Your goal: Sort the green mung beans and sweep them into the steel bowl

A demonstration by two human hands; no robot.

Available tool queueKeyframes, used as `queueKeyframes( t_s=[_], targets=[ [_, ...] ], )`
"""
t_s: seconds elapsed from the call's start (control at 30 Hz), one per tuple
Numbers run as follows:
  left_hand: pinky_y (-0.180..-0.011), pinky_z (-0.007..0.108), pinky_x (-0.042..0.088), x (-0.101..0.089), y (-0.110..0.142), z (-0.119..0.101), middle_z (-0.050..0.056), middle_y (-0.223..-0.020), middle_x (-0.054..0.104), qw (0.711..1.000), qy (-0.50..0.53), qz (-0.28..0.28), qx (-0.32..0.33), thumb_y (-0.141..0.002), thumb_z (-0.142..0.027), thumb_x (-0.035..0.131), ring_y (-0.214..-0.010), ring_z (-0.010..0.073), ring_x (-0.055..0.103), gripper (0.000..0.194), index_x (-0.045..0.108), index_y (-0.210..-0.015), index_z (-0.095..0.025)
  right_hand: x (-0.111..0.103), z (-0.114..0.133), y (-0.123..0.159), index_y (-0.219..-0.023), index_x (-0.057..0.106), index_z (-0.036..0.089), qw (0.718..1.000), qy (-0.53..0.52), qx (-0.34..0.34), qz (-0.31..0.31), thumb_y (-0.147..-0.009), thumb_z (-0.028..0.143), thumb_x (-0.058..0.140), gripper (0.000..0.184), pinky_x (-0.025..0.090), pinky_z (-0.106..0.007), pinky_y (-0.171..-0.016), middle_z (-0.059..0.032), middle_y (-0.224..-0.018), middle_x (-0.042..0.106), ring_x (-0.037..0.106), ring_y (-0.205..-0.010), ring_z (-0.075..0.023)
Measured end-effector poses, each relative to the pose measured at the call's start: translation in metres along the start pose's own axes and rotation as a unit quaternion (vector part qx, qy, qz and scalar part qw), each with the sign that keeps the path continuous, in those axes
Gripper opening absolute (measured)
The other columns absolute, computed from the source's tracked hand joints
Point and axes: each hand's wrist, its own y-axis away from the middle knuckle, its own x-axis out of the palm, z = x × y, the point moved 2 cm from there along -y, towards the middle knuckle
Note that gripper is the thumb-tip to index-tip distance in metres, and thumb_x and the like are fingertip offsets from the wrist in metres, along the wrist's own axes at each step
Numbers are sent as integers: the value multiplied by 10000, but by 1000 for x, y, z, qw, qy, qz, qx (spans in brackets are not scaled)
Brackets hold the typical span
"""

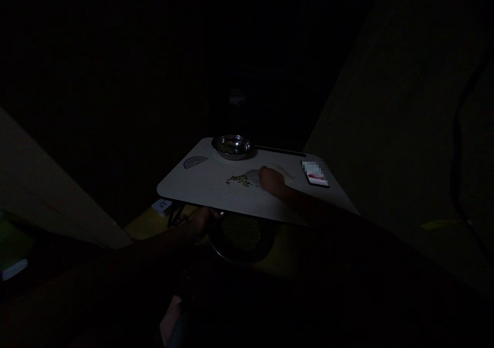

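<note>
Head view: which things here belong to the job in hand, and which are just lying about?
Likely in use:
right hand, apparently holding a translucent piece
small grains beside it
white table beneath
bowl of grains below, left hand near its rim
metal bowl on the table

Likely just lying about:
flat, partly pixelated item at the table's right
half-round shape at the table's left

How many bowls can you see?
2. One shiny metal bowl sits by the far edge of the white table. One dark bowl, with greenish bits inside, is lower, partly hidden by the near edge. Darkness may hide more.
</note>
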Motion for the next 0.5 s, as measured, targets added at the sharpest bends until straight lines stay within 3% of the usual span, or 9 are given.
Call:
queueKeyframes(
  t_s=[0.5],
  targets=[
    [-455,301,352,1,2,1,8,-417,477,999,14,-35,-9,-471,-212,478,-421,154,448,53,472,-452,-162,1,28,14,-959,424,208,993,-38,-113,-25,-788,364,124,378,339,-264,-613,-65,-891,548,499,-779,-162]
  ],
)
